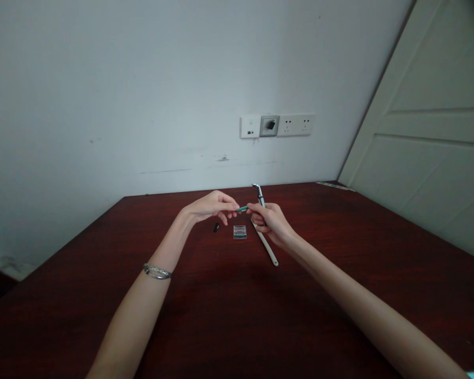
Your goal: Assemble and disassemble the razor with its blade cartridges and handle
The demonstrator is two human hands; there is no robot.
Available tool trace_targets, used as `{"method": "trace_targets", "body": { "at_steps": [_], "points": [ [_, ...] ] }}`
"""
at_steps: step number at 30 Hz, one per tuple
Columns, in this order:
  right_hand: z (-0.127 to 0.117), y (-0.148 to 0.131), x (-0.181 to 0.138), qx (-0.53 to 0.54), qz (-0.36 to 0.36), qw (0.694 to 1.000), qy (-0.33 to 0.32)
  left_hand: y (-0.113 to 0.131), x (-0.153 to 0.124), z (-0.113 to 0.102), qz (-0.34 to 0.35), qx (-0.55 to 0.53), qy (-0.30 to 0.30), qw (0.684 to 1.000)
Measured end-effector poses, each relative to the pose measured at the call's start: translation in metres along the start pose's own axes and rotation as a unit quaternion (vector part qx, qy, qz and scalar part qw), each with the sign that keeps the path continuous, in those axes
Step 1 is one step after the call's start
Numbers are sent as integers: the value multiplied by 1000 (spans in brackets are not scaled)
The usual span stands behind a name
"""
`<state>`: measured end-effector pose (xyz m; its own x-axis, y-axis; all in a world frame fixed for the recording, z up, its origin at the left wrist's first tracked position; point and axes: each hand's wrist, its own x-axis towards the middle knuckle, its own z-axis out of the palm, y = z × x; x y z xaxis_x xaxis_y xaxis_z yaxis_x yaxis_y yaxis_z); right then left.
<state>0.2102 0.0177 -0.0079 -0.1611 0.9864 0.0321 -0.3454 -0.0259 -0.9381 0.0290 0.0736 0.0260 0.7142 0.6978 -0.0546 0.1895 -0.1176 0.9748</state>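
Observation:
Between my hands, above the table, is a small green strip, perhaps a blade cartridge; its exact kind is too small to tell. My left hand pinches its left end with thumb and fingers. My right hand is closed round a slim silver handle with an angled head, which points up and away, and its thumb and forefinger meet the strip's right end. Below the strip lies a small clear plastic case with something green along its front. A pale flat stick with a holed end lies partly hidden under my right hand.
A small black piece lies left of the case on the dark red wooden table. Wall sockets are set above the table's back edge. A white panelled door stands at the right. A thin strip lies at the back right.

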Motion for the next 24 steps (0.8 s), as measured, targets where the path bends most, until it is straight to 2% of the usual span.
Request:
{"method": "trace_targets", "body": {
  "at_steps": [4,10,17,24],
  "points": [
    [0,2,-1,21,-2,1000,-3,-7,2,1,57,-28,-35,997],
    [3,1,-5,35,19,999,-11,-24,11,0,92,-61,-70,991],
    [7,-1,-9,44,33,998,-21,-31,12,-5,86,-99,-117,984],
    [7,6,-6,16,30,999,-22,-28,9,-4,97,-94,-109,985]
  ]
}}
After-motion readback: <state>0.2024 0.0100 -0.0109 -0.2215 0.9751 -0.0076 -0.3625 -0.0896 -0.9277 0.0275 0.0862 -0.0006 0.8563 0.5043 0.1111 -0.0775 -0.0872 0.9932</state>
